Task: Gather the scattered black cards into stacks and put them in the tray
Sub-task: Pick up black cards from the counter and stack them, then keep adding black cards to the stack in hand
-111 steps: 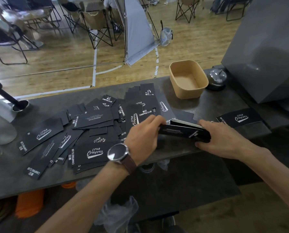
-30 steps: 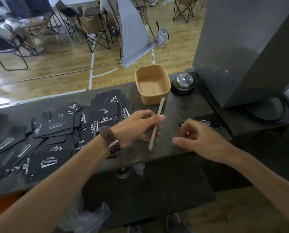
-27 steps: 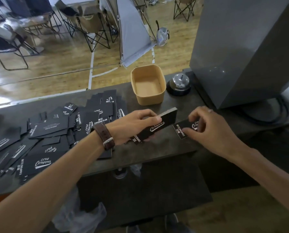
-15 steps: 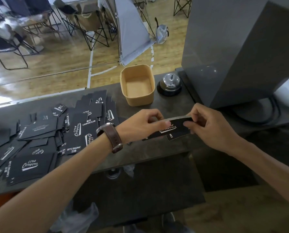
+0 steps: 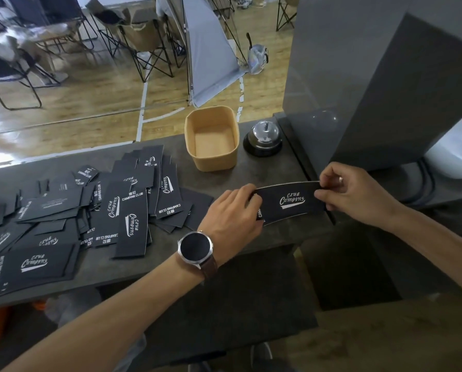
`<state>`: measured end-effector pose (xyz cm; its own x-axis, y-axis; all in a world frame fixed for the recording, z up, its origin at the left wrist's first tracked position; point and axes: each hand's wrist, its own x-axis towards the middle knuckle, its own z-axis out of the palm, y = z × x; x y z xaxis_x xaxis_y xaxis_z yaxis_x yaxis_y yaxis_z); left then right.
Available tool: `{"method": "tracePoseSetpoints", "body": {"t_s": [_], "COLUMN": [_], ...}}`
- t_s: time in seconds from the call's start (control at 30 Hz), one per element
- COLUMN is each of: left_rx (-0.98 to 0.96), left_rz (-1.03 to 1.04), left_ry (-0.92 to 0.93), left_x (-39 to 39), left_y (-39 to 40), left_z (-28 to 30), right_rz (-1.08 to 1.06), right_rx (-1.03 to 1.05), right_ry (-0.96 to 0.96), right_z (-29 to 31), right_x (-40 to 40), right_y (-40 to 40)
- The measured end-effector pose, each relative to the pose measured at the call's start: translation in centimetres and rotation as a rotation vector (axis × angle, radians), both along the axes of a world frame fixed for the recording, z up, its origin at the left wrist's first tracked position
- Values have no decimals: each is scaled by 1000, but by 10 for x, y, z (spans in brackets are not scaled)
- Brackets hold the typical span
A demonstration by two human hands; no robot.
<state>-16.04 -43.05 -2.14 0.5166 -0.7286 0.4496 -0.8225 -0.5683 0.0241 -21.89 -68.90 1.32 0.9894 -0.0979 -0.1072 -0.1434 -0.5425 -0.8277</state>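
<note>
Both hands hold one stack of black cards (image 5: 291, 204) just right of frame centre, over the near right end of the dark bench (image 5: 251, 181). The left hand (image 5: 232, 210) grips the stack's left end, fingers curled over its top edge; a round watch (image 5: 195, 247) sits on that wrist. The right hand (image 5: 353, 194) pinches the stack's right end between thumb and curled fingers (image 5: 329, 178), a ring on one finger. The top card faces up with white "Club Camping" lettering, and the stack bows slightly upward. Whether its lower edge touches the bench cannot be told.

The scattered black cards (image 5: 95, 216) lie in an overlapping heap across the left and centre of the frame, flat on the bench, at mixed angles. The nearest loose ones lie just left of the left hand.

The tray (image 5: 211, 159), a tan rounded-rectangle tub, stands on the bench above centre, beyond the hands and apart from the held stack. Just right of the tray is a chrome desk bell (image 5: 263, 136) on a black base. A large grey box (image 5: 372, 76) fills the upper right. Folding chairs (image 5: 144, 41) stand on the wooden floor (image 5: 90, 103) in the upper left.
</note>
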Motion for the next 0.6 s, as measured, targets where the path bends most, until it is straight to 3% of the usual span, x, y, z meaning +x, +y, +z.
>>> {"method": "tracePoseSetpoints", "body": {"t_s": [0.13, 0.3, 0.6], "left_rx": [108, 277, 312], "left_rz": [48, 68, 108], "left_ry": [59, 116, 202], "left_x": [2, 1, 9], "left_y": [-5, -13, -22], "left_z": [6, 18, 16], "right_rz": [186, 402, 507], "right_rx": [-416, -744, -865], "right_ry": [-55, -11, 152], "right_z": [8, 15, 13], "right_x": [-3, 8, 28], "right_y": [-1, 1, 6]}}
